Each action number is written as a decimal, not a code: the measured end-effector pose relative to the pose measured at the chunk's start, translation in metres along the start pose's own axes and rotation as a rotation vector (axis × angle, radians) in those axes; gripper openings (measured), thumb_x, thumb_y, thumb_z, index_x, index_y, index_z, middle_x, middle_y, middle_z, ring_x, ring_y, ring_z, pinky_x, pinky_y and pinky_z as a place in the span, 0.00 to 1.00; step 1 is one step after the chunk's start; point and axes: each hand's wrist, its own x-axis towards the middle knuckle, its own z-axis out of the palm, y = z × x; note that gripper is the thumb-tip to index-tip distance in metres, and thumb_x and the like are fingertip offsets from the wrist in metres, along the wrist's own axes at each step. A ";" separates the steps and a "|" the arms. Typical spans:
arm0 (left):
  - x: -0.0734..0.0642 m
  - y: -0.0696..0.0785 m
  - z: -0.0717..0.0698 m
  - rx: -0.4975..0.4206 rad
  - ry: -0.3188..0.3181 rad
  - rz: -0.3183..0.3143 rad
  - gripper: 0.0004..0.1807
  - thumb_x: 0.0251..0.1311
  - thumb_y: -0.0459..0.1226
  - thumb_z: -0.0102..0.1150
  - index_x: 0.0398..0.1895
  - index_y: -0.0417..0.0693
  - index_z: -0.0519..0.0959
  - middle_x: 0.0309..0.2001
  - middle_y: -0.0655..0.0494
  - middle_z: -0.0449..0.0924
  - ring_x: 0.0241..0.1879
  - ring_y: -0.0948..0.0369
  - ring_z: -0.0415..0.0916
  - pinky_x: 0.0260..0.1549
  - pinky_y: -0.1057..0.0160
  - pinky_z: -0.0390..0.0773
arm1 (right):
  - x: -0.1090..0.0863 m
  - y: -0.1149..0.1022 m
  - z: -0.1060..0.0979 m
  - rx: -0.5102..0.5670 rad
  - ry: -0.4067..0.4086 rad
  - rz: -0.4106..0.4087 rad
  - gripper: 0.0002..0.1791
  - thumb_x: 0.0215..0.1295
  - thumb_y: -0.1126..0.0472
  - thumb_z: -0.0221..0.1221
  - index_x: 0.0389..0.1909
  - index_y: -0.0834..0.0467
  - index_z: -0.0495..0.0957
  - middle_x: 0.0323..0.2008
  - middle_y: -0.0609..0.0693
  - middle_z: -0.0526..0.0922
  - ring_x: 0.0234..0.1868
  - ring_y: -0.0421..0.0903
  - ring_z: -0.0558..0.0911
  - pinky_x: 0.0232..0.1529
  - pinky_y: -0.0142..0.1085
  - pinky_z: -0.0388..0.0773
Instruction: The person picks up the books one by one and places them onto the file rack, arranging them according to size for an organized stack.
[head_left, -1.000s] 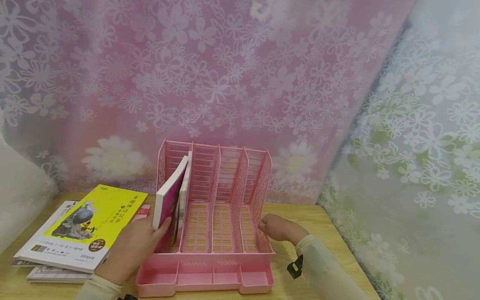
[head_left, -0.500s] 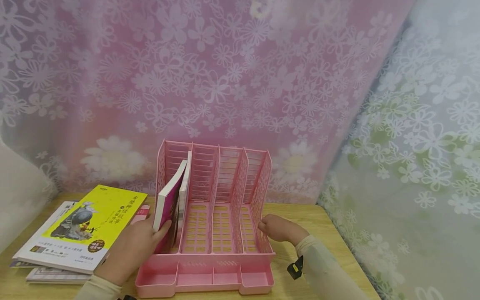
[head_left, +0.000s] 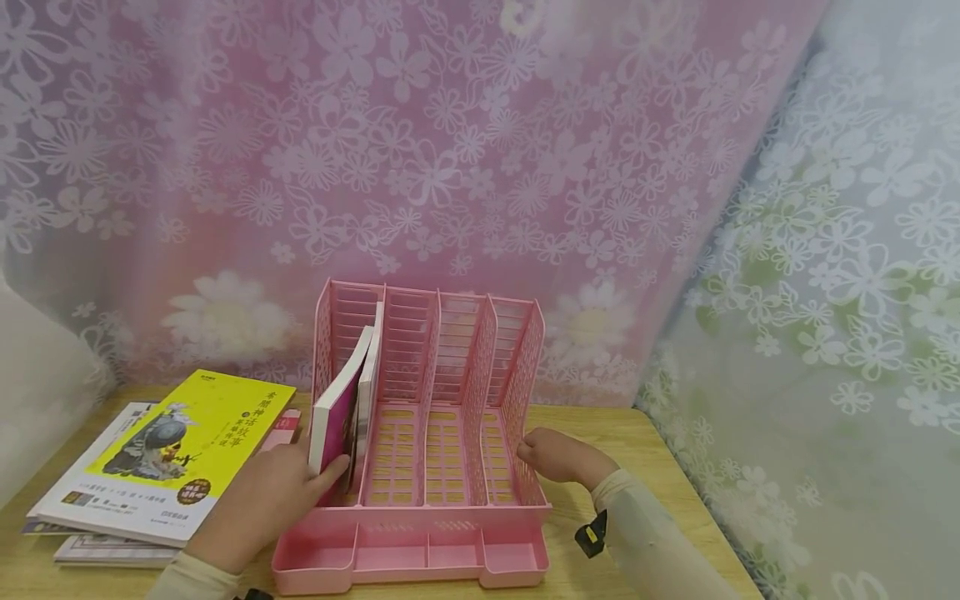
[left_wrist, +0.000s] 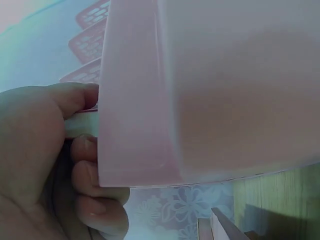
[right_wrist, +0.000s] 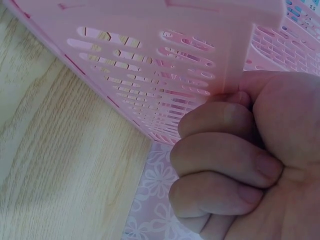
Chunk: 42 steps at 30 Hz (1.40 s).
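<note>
A pink desktop file rack (head_left: 408, 546) with upright dividers stands on the table. In its leftmost compartment, my left hand (head_left: 262, 496) grips the near edge of a book with a purple cover (head_left: 339, 417), thumb on the right face. In the left wrist view, fingers and thumb close round the book's pale edge (left_wrist: 81, 124) beside the rack's front. The book stands upright, leaning right against another thin book (head_left: 366, 400) beside the first divider. My right hand (head_left: 562, 456) pinches the front edge of the rack's right side wall (right_wrist: 227, 60), its other fingers curled outside it.
On the left lies a stack of books, with a yellow-and-white one (head_left: 180, 450) on top. A pink item (head_left: 282, 429) sticks out beside it. Behind the wooden table (head_left: 630, 450) hangs a pink flowered curtain (head_left: 450, 167); a pale flowered one (head_left: 840, 333) is at the right.
The purple book has sunk a little lower and farther into the left compartment, with my left hand moving slightly along. My right hand stays on the rack's side wall.
</note>
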 end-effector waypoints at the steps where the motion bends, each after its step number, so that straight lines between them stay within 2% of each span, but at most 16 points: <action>1: 0.000 0.000 0.000 -0.001 -0.001 0.005 0.45 0.66 0.60 0.62 0.71 0.34 0.64 0.36 0.52 0.86 0.28 0.58 0.77 0.32 0.50 0.82 | 0.000 0.000 0.000 -0.001 0.000 0.001 0.22 0.80 0.62 0.43 0.20 0.52 0.65 0.20 0.44 0.59 0.23 0.42 0.60 0.34 0.40 0.65; 7: -0.003 0.002 -0.001 -0.006 0.005 0.018 0.34 0.62 0.55 0.69 0.60 0.39 0.76 0.29 0.59 0.85 0.26 0.61 0.77 0.30 0.52 0.81 | 0.001 0.002 0.001 -0.009 -0.003 0.007 0.22 0.81 0.62 0.43 0.20 0.51 0.64 0.21 0.44 0.59 0.24 0.42 0.59 0.35 0.41 0.64; 14: -0.007 0.002 -0.005 -0.004 -0.027 -0.041 0.34 0.59 0.57 0.71 0.57 0.39 0.78 0.28 0.60 0.83 0.28 0.59 0.77 0.28 0.53 0.79 | 0.002 0.002 0.002 0.007 0.008 0.020 0.23 0.80 0.62 0.43 0.19 0.51 0.64 0.19 0.44 0.59 0.22 0.41 0.60 0.34 0.39 0.64; 17: -0.008 0.003 -0.007 0.010 -0.036 -0.041 0.34 0.58 0.57 0.71 0.57 0.41 0.79 0.28 0.60 0.84 0.29 0.59 0.77 0.27 0.54 0.78 | 0.002 0.001 0.002 0.017 0.007 0.030 0.22 0.80 0.62 0.44 0.19 0.52 0.66 0.19 0.44 0.59 0.22 0.41 0.60 0.34 0.39 0.65; 19: -0.009 0.005 -0.007 0.010 -0.045 -0.039 0.33 0.58 0.59 0.70 0.55 0.44 0.79 0.25 0.62 0.81 0.27 0.60 0.76 0.25 0.55 0.76 | 0.002 0.000 0.002 0.020 0.007 0.032 0.22 0.80 0.61 0.43 0.19 0.53 0.66 0.19 0.44 0.59 0.23 0.41 0.61 0.34 0.39 0.65; 22: -0.013 0.011 -0.010 0.004 -0.067 -0.061 0.37 0.57 0.63 0.68 0.60 0.48 0.79 0.18 0.62 0.75 0.22 0.60 0.71 0.22 0.57 0.70 | 0.002 0.001 0.002 0.027 0.005 0.026 0.23 0.80 0.62 0.43 0.18 0.52 0.65 0.19 0.44 0.59 0.22 0.41 0.59 0.34 0.39 0.64; 24: -0.016 0.018 -0.013 0.011 -0.078 -0.077 0.44 0.56 0.67 0.66 0.70 0.51 0.74 0.16 0.61 0.71 0.21 0.60 0.68 0.22 0.57 0.68 | 0.002 0.001 0.001 0.030 0.004 0.017 0.24 0.80 0.62 0.43 0.17 0.52 0.63 0.18 0.44 0.58 0.22 0.41 0.58 0.33 0.39 0.63; 26: -0.018 0.026 -0.017 0.029 -0.086 -0.083 0.53 0.56 0.70 0.62 0.80 0.55 0.63 0.16 0.60 0.70 0.21 0.60 0.69 0.23 0.56 0.69 | 0.001 0.001 0.000 0.026 0.005 0.016 0.24 0.80 0.62 0.43 0.17 0.51 0.62 0.18 0.44 0.58 0.22 0.42 0.57 0.33 0.39 0.63; 29: -0.019 0.035 -0.021 0.023 -0.072 -0.068 0.58 0.57 0.71 0.61 0.85 0.63 0.46 0.19 0.61 0.73 0.22 0.60 0.72 0.23 0.56 0.72 | 0.000 0.001 -0.001 0.020 0.005 0.020 0.23 0.80 0.62 0.43 0.18 0.52 0.63 0.19 0.44 0.59 0.23 0.42 0.59 0.34 0.40 0.64; 31: -0.019 0.039 -0.020 0.002 -0.054 -0.059 0.58 0.59 0.69 0.61 0.85 0.63 0.44 0.20 0.62 0.74 0.22 0.60 0.72 0.21 0.57 0.71 | 0.000 0.000 -0.001 0.020 0.008 0.035 0.23 0.80 0.62 0.43 0.19 0.52 0.64 0.20 0.45 0.60 0.23 0.42 0.61 0.35 0.41 0.65; 33: -0.018 0.040 -0.017 -0.025 -0.031 -0.055 0.55 0.63 0.63 0.63 0.85 0.60 0.45 0.20 0.61 0.74 0.20 0.60 0.71 0.18 0.58 0.69 | 0.000 0.000 0.000 0.032 0.008 0.046 0.23 0.80 0.61 0.43 0.19 0.53 0.66 0.20 0.45 0.60 0.23 0.42 0.61 0.35 0.41 0.66; 35: -0.019 0.041 -0.015 -0.038 -0.014 -0.055 0.45 0.67 0.56 0.62 0.80 0.50 0.56 0.18 0.61 0.71 0.18 0.61 0.68 0.18 0.59 0.67 | 0.000 0.000 0.000 0.043 0.008 0.056 0.23 0.81 0.60 0.43 0.19 0.53 0.67 0.19 0.44 0.60 0.23 0.42 0.62 0.36 0.41 0.67; 37: -0.019 0.041 -0.013 -0.038 0.000 -0.054 0.35 0.69 0.50 0.61 0.72 0.42 0.65 0.17 0.59 0.68 0.17 0.60 0.65 0.19 0.60 0.65 | 0.000 0.001 0.001 0.043 0.007 0.053 0.23 0.81 0.60 0.43 0.19 0.53 0.67 0.19 0.44 0.60 0.23 0.42 0.61 0.36 0.41 0.67; 40: -0.020 0.039 -0.011 -0.035 0.026 -0.044 0.23 0.69 0.45 0.61 0.57 0.38 0.70 0.17 0.58 0.65 0.17 0.60 0.62 0.19 0.61 0.64 | 0.000 0.000 0.001 0.044 0.007 0.038 0.23 0.81 0.61 0.43 0.19 0.53 0.67 0.19 0.44 0.60 0.23 0.42 0.61 0.36 0.41 0.67; 42: -0.020 0.037 -0.010 -0.020 0.061 -0.033 0.21 0.70 0.44 0.61 0.55 0.38 0.70 0.17 0.58 0.64 0.17 0.60 0.62 0.19 0.60 0.64 | -0.001 -0.001 0.000 0.039 0.008 0.030 0.23 0.81 0.61 0.43 0.19 0.53 0.67 0.19 0.44 0.60 0.23 0.42 0.61 0.35 0.41 0.67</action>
